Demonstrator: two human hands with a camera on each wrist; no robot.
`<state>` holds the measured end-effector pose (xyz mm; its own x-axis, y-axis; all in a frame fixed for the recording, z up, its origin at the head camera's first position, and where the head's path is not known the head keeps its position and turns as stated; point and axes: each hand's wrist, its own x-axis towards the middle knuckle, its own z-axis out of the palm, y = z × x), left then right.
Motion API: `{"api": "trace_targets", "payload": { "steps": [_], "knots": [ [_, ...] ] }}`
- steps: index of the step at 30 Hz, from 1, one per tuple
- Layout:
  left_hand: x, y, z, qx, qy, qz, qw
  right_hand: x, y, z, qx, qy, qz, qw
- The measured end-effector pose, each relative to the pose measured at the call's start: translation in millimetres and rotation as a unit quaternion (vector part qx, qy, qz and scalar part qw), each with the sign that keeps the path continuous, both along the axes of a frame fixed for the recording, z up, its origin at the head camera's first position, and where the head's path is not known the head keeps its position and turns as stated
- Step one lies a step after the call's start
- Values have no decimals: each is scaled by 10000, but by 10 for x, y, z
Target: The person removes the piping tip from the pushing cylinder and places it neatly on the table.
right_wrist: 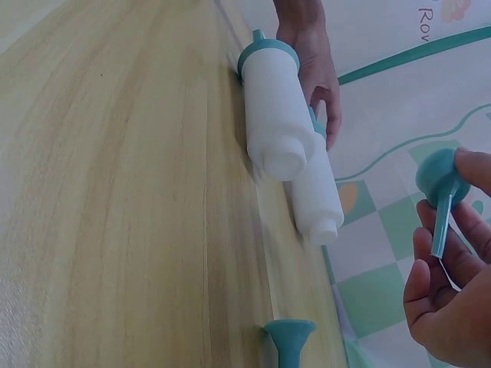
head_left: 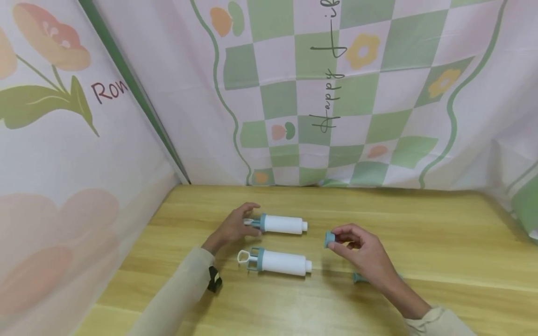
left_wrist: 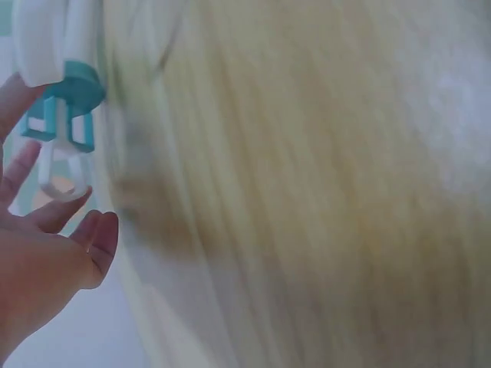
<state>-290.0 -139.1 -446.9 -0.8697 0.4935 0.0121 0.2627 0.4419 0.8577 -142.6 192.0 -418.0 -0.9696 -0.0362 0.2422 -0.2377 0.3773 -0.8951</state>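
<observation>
Two white syringe-like tubes with teal collars lie side by side on the table, the far tube and the near tube, their short spouts facing right. The near one has a white ring handle at its left end. My left hand is at the handle end of the far tube, thumb and fingers spread around it; contact is unclear. Between thumb and fingers my right hand pinches a teal flared piece with a narrow stem, right of the spouts. Another teal flared piece lies under that hand.
The wooden table meets a patterned curtain at its back edge. A second printed curtain hangs along the left side. A black strap shows at my left sleeve.
</observation>
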Motion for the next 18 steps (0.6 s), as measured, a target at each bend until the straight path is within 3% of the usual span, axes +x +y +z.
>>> {"api": "trace_targets", "payload": {
  "steps": [6,10,18],
  "knots": [
    [39,-73,97,314,-138,301,9990,0,-11,-13,-86,142,10,9999],
    [81,-95,130,365,-18,404,9985,5,-13,-23,-166,242,95,9995],
    [330,-49,288,448,413,446,9971,13,-19,-14,-245,214,183,9993]
  ]
}}
